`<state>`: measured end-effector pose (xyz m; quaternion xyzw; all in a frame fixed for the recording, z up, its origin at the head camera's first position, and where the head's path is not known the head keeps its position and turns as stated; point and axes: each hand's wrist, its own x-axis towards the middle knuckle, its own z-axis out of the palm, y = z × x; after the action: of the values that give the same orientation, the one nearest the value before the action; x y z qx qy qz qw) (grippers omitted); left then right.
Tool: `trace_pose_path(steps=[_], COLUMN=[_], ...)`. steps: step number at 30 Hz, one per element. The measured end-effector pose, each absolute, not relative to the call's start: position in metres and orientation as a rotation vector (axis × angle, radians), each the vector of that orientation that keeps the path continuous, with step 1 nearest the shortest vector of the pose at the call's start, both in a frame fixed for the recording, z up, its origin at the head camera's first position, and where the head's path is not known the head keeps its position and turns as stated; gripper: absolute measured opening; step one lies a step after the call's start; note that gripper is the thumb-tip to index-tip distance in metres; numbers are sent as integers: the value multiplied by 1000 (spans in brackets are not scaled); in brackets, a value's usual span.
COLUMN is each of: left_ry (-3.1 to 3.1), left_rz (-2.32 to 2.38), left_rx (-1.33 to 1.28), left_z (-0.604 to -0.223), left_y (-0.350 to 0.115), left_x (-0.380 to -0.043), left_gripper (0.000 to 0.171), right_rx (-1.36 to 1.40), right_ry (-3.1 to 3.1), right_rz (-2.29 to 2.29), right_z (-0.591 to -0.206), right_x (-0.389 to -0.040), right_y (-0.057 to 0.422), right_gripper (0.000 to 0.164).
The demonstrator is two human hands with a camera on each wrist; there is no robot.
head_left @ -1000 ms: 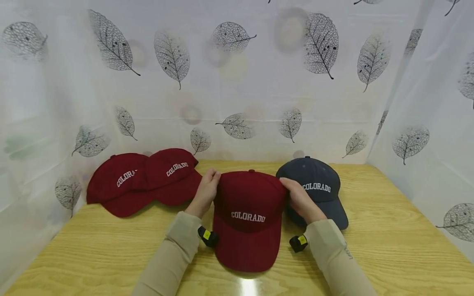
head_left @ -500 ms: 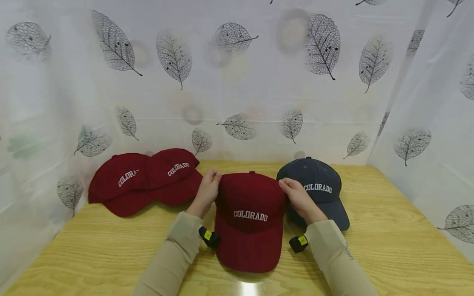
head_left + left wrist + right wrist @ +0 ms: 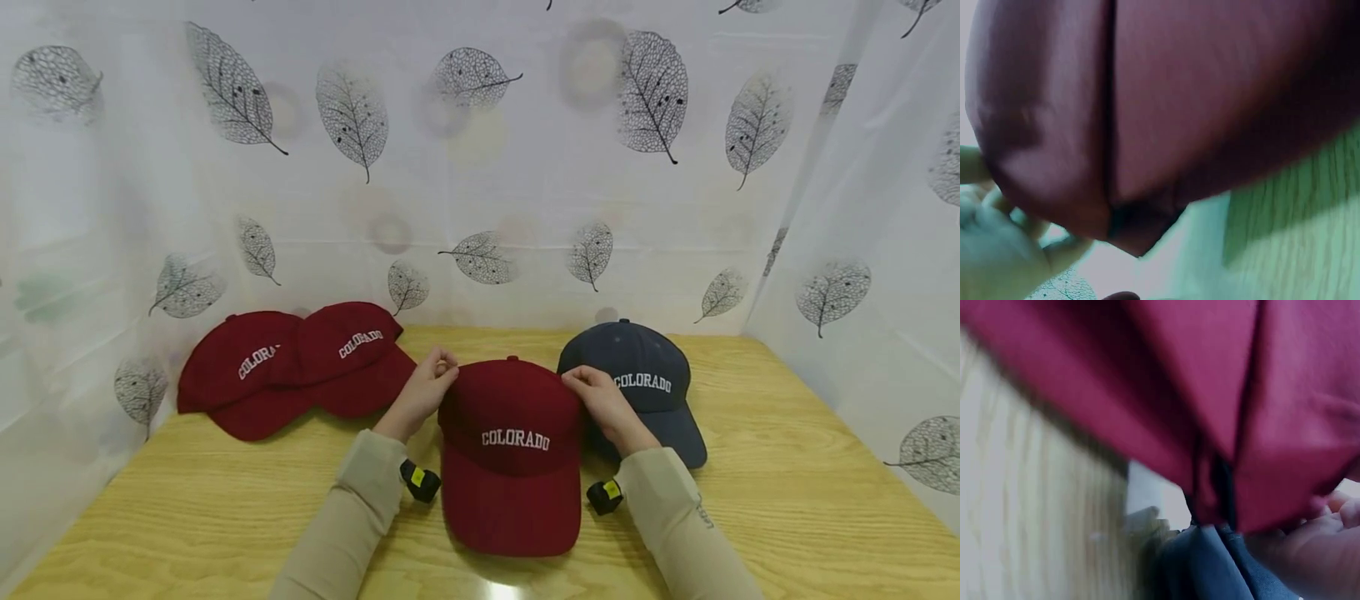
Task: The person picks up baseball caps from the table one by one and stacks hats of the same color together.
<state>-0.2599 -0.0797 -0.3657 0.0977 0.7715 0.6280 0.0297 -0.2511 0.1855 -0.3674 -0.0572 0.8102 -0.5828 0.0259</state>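
Note:
A dark red baseball cap (image 3: 513, 500) with white COLORADO lettering sits at the middle of the table, brim toward me. My left hand (image 3: 422, 390) is at the crown's upper left edge, its fingers loosely bent; in the left wrist view the fingers (image 3: 1029, 225) show spread behind the cloth, with light between them. At the upper right edge, my right hand (image 3: 606, 404) pinches the crown. The right wrist view shows its fingers (image 3: 1335, 515) against the red cloth, partly hidden by it.
Two more red caps (image 3: 240, 367) (image 3: 360, 387) overlap at the back left. A navy cap (image 3: 637, 358) lies behind my right hand, partly covered by it. A leaf-print curtain (image 3: 480, 167) encloses the wooden table (image 3: 787, 483) at the back and sides.
The middle red cap has shifted slightly right and its crown has dropped a little. My left fingers have loosened from its edge; the right hand has barely moved.

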Motion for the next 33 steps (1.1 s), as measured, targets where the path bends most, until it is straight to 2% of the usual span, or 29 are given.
trace_pose_path(steps=[4,8,22,28,33], left_ry=[2545,2614,2668,2513,2428], left_rz=[1818,1683,1193,1143,1133], left_rx=[196,159,389,428,470], left_z=[-367,-366,-351,-350,-352], left_y=[-81,-85,-105,-109,-105], left_x=[-261,-258,-218,-203,-198], left_gripper=[4,11,40,25,23], right_rx=[-224,-282,-457,-736,-860], right_ry=[2532,2577,2974,2660,2494], right_rz=[-1754,-1688,-1038,-836,-799], right_z=[-368,-367,-340,-340,-347], right_x=[-249,-245,-209,-202,-200], right_y=[186,184,197,203,197], right_gripper=[26,27,19,23,19])
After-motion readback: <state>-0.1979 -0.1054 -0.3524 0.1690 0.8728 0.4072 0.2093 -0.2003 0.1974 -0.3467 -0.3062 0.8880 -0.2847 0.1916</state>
